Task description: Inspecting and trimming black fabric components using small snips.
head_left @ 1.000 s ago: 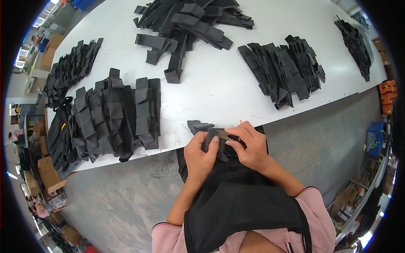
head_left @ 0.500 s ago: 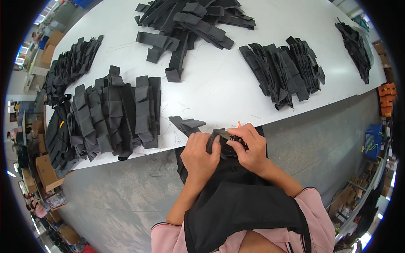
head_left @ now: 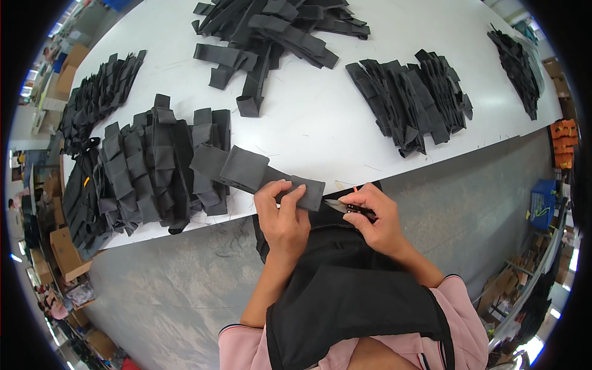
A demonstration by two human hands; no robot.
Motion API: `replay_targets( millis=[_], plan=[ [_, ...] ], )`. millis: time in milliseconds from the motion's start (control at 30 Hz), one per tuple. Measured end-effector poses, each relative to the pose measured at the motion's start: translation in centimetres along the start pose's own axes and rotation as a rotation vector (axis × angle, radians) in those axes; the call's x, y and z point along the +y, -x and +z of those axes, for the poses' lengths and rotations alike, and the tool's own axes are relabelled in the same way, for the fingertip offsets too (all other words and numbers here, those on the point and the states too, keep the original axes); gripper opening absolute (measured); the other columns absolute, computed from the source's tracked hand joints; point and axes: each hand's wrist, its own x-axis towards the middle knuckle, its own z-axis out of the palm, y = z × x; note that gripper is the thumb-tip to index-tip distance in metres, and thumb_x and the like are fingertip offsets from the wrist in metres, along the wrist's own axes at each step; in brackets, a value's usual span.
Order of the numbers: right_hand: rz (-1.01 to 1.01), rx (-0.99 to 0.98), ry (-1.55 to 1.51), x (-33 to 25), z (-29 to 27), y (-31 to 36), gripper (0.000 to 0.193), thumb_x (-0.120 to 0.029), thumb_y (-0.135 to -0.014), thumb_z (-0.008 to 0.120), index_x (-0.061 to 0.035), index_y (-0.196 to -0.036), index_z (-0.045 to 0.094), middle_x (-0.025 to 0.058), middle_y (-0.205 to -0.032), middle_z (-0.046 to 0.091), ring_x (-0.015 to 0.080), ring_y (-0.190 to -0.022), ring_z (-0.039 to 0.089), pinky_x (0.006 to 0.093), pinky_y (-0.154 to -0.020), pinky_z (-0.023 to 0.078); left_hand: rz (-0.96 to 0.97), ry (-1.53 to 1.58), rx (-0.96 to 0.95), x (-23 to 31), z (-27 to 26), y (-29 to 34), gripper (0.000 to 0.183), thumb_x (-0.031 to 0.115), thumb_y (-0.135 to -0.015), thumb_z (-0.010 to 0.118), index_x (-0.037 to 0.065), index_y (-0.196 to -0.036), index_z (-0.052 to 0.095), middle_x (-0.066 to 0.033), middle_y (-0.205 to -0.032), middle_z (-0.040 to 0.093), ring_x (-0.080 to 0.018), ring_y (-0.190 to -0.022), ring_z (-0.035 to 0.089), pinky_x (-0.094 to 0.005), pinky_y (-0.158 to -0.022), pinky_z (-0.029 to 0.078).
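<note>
Fingers of the left hand (head_left: 285, 213) are curled shut over the near end of a folded dark grey fabric strip (head_left: 256, 174), thumb underneath and fingertips pressing its top face, right at the table edge. The right hand (head_left: 379, 223) is closed around a small pair of thread snips (head_left: 346, 208), whose pale blade tips point at the strip's cut end, just beside it; whether they touch cannot be told.

The strip looks light, limp and matte, a woven piece that would droop if held at one end and would not slip easily. Pinching it close to the end being trimmed, as the left hand does, seems the sound place to grip, since it keeps the edge taut against the blades.

Its far end lies on the white table (head_left: 320, 129), overlapping the fanned stack of like pieces (head_left: 154, 166) at the left. Further stacks (head_left: 407, 98) and a loose heap (head_left: 277, 31) sit well apart, farther back. A black apron (head_left: 345, 302) covers the person's lap.

Compared with half a second ago, the strip is drawn out longer and flatter across the table edge, and the hands, then bunched together over it, have spread apart, exposing the snips.
</note>
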Motion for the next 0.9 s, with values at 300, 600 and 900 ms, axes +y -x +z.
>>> replay_targets(
  millis=[300,600,900],
  plan=[
    [0.004,0.086,-0.098,-0.3,0.8,-1.0,0.024,0.001,-0.075,0.066,-0.0032,-0.098,0.061,0.0042,-0.077,0.051,0.0099,-0.062,0.05,0.0216,-0.055,0.041,-0.742,0.519,-0.28,-1.1,-0.5,0.6,0.017,-0.002,-0.078,0.062,0.001,-0.094,0.062,-0.0055,-0.086,0.063,-0.0134,-0.075,0.058,-0.0259,-0.07,0.047],
    [-0.12,-0.153,0.143,-0.1,2.6,-2.5,0.044,0.001,-0.064,0.069,-0.0109,-0.106,0.062,0.0058,-0.076,0.051,0.0194,-0.056,0.053,0.028,-0.051,0.045,-1.122,1.199,-0.292,-0.7,-1.3,0.0,0.02,0.012,-0.085,0.062,-0.001,-0.1,0.061,-0.0038,-0.091,0.064,-0.0081,-0.081,0.057,-0.0215,-0.075,0.045],
    [0.484,-0.052,-0.675,1.9,4.1,-4.7,0.021,-0.018,-0.087,0.061,-0.0025,-0.077,0.052,-0.0036,-0.069,0.047,0.0039,-0.061,0.042,0.0212,-0.052,0.035,-0.893,1.129,-0.599,0.1,-1.9,0.3,0.043,0.017,-0.085,0.064,-0.002,-0.121,0.051,-0.0044,-0.109,0.057,-0.0108,-0.101,0.051,-0.0253,-0.09,0.04]
  ],
)
